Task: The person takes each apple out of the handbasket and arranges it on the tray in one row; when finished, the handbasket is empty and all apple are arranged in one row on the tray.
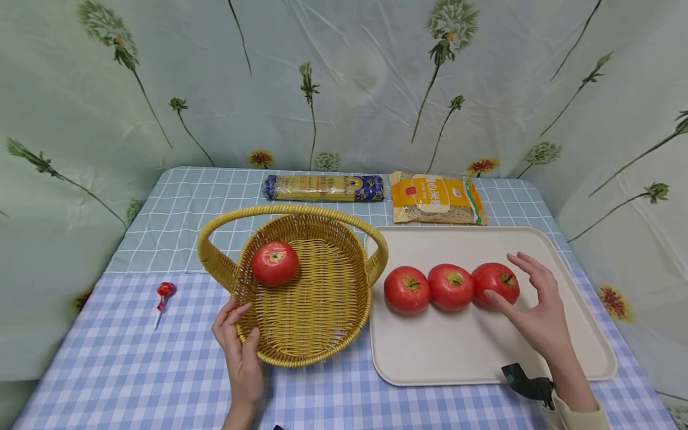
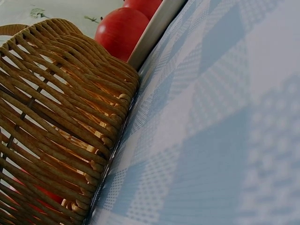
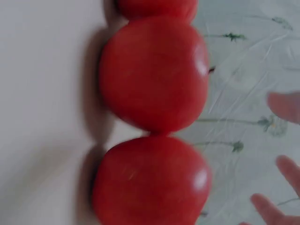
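A round wicker basket [image 1: 301, 352] with a tall arched handle stands on the table. Inside it, towards the left, sits one red apple [image 1: 275, 264]. My left hand [image 1: 242, 358] holds the basket's near left rim, thumb and a fingertip over the edge; the left wrist view shows the woven side but no fingers. Three more apples stand in a row on a beige tray [image 1: 441, 358]: a left one [image 1: 407, 290], a middle one [image 1: 450, 287] and a right one [image 1: 494, 284]. Spread over the right apple is my right hand [image 1: 543, 310], thumb and fingers apart.
Behind the basket lies a blue-and-yellow packet [image 1: 324, 187], with an orange-and-clear bag [image 1: 438, 199] to its right. A red lollipop [image 1: 165, 291] rests on the checked cloth [image 1: 134, 358] at left. The tray's left edge is close against the basket.
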### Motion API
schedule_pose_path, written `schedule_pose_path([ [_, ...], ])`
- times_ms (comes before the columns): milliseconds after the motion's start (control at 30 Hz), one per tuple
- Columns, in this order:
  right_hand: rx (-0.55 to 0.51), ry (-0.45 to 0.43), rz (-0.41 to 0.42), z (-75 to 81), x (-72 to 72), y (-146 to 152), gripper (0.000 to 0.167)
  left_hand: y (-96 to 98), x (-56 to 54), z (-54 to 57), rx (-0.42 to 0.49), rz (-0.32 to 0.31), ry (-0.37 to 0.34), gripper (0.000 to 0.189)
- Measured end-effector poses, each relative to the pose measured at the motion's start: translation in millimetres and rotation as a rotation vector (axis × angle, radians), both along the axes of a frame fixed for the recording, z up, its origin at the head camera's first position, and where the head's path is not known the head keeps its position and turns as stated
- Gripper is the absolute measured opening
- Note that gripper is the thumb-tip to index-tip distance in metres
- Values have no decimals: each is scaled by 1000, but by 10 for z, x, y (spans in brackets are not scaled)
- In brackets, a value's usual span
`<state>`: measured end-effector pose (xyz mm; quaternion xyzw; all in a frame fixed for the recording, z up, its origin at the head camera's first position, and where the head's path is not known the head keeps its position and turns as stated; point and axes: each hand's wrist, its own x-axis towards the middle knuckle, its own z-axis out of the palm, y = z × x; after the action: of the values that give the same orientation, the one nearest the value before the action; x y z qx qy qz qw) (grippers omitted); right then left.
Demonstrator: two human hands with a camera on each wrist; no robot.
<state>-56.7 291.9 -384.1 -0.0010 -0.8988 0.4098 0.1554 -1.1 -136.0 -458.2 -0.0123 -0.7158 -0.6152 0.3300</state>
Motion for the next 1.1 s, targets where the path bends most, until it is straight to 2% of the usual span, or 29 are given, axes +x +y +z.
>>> schedule_pose_path([
  [100,-46,95,-13,63,23,-85,63,-1,0,3,5,-3,1,36],
  [167,-83,155,9,140,48,-175,59,0,0,6,10,-3,1,36],
  [267,-128,221,75,226,67,-296,54,0,0,10,13,-2,-2,36],
  [367,-159,257,138,254,60,-384,50,-1,-1,5,12,-3,-2,36],
  [433,-186,300,183,219,31,-409,49,-3,-1,2,11,-4,-4,37],
  [667,-264,423,347,484,77,-808,44,-5,1,-4,16,-4,-9,37],
  [867,-362,485,501,410,7,-969,30,-1,3,2,18,-5,-4,37],
  [1100,-397,529,677,408,-56,-1200,31,0,22,34,25,-3,-42,37],
])
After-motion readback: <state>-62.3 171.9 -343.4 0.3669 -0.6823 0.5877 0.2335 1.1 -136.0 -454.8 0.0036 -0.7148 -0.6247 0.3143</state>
